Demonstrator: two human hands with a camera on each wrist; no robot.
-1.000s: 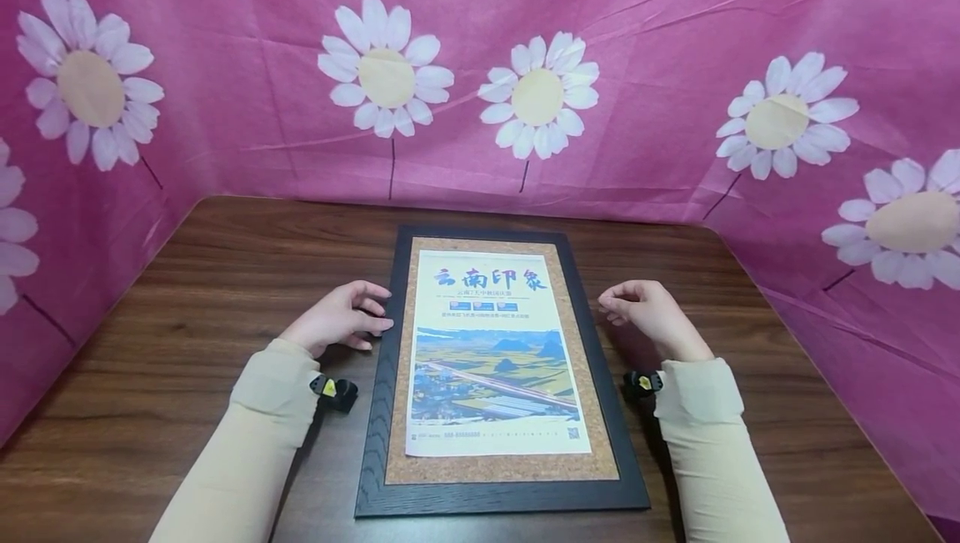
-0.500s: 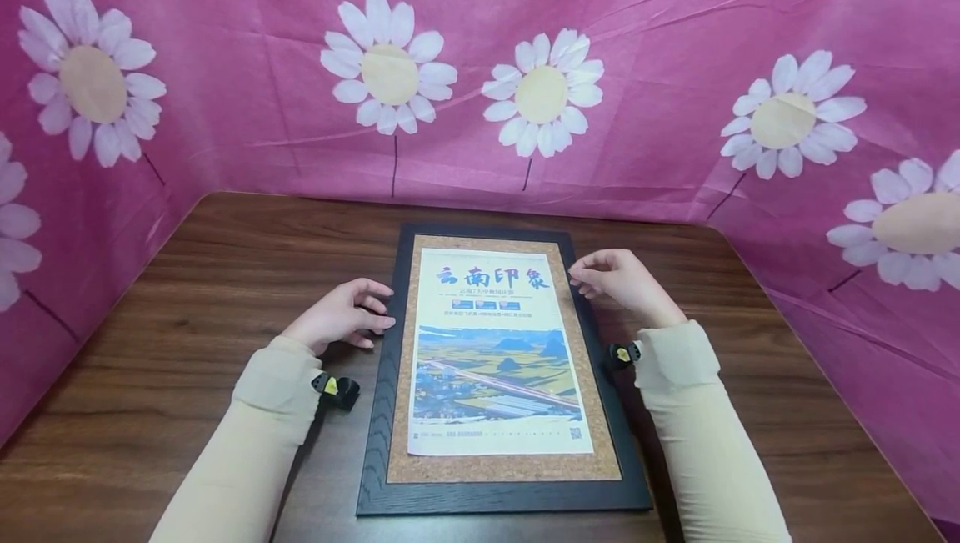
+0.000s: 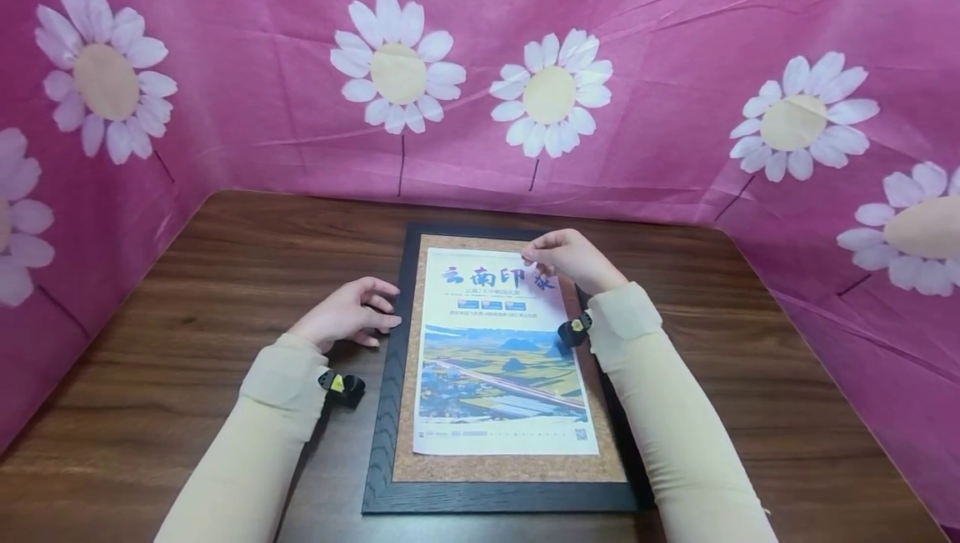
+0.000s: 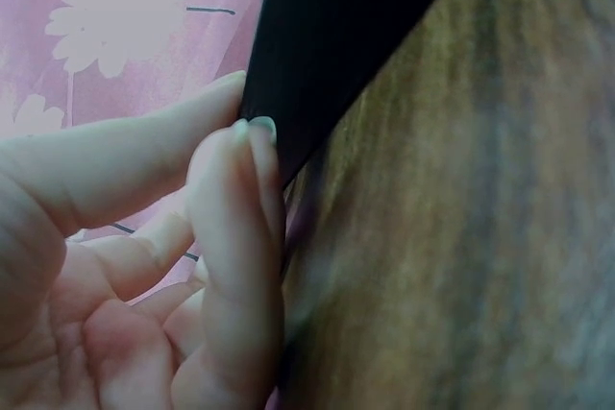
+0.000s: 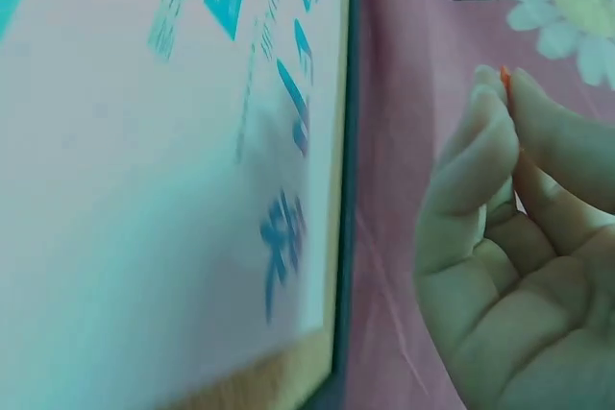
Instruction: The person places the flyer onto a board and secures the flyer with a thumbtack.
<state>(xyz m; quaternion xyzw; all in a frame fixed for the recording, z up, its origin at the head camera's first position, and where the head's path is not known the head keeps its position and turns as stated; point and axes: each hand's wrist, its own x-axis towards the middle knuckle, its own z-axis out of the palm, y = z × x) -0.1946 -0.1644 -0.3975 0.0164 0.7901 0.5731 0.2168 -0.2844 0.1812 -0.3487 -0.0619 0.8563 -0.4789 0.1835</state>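
A printed landscape poster (image 3: 502, 376) lies on a cork board (image 3: 517, 468) with a black frame (image 3: 386, 443). Along the frame's left side rests my left hand (image 3: 341, 315), its relaxed fingers spread and their tips right at the edge. The left wrist view shows those fingertips against the black frame (image 4: 317, 36). Above the poster's top right part, my right hand (image 3: 566, 259) pinches a small orange-red thing (image 5: 505, 75) between thumb and fingers. Only its tip shows; the rest is hidden, so I cannot tell its kind.
The board lies on a brown wood-grain table (image 3: 247, 243). A pink cloth (image 3: 292, 134) with large white daisies hangs behind the table and at both sides. Small black cameras sit on both wrists, the right one (image 3: 575, 329) over the board.
My right hand has moved left from beside the frame, over its right edge, to above the poster's top right part. The left hand stays at the frame's left edge.
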